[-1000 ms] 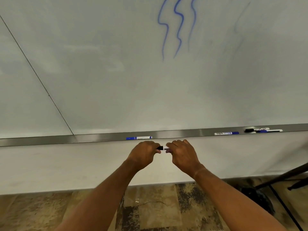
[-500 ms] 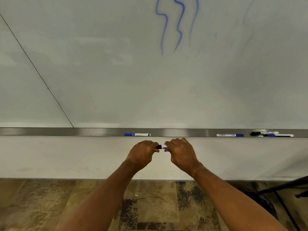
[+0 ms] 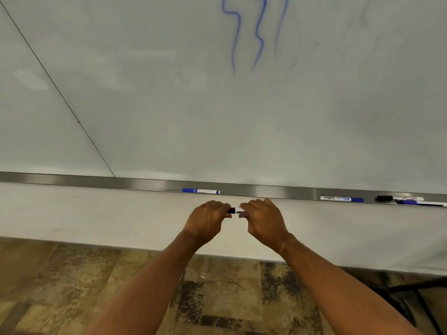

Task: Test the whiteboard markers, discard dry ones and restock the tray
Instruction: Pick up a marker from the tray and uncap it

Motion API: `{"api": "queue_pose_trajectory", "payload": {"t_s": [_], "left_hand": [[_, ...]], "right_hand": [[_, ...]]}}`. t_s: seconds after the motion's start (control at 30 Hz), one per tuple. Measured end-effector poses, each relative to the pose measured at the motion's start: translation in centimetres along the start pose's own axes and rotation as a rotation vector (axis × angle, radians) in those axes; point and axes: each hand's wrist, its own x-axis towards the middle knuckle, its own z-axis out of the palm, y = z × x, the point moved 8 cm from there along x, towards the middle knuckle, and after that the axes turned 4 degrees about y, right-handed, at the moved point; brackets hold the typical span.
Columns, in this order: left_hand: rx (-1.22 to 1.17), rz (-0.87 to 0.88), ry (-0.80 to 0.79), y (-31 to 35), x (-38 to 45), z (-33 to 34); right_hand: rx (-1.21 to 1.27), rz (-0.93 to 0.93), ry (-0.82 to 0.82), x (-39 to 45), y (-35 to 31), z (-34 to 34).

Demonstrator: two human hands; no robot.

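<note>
Both my hands hold one marker point(image 3: 235, 210) level, just below the metal tray point(image 3: 96, 182) of the whiteboard point(image 3: 169, 105). My left hand point(image 3: 208, 220) grips its black cap end. My right hand point(image 3: 264, 221) grips the white barrel. Only a short piece of the marker shows between the fists. On the tray lie a blue-capped marker point(image 3: 200, 191) just above my hands, another blue one point(image 3: 341, 199) to the right, and a black-capped marker point(image 3: 396, 198) with one more blue marker point(image 3: 420, 203) at the far right. Three blue wavy test lines point(image 3: 256, 32) mark the board's top.
A white wall strip point(image 3: 72, 213) runs under the tray. Below it is mottled brown floor point(image 3: 72, 286). Dark stand legs and a cable point(image 3: 416, 293) sit at the lower right. A thin seam point(image 3: 58, 88) crosses the board at the left.
The view has tilted, so the tray now slopes down to the right. My hands keep the same grip on the marker; the gap between them looks slightly wider.
</note>
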Motion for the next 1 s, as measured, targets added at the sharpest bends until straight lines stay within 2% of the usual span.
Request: {"api": "queue_pose_trajectory", "payload": {"t_s": [0.17,0.3,0.37,0.53,0.8,1.0], "left_hand": [[0.001,0.007,-0.021,1.2,0.7,0.5],[0.031,-0.279,0.127,-7.1,-2.4,-4.6],[0.115,-0.257,0.162,-8.2,-1.2,-7.4],[0.066,-0.152,0.172,-3.1,3.8,-6.6],[0.043,-0.152,0.149,-2.0,3.6,-4.6],[0.03,-0.142,0.198,-3.0,4.5,-6.0]], "right_hand": [[0.006,-0.017,0.01,0.1,-0.1,-0.3],[-0.067,0.216,0.12,-3.1,8.6,-4.3],[-0.157,0.265,0.124,-2.9,11.8,-6.4],[-0.14,0.187,0.132,1.2,8.1,-4.2],[0.043,0.184,0.112,1.4,5.0,-2.6],[0.136,0.23,0.125,2.3,4.3,-2.9]]}}
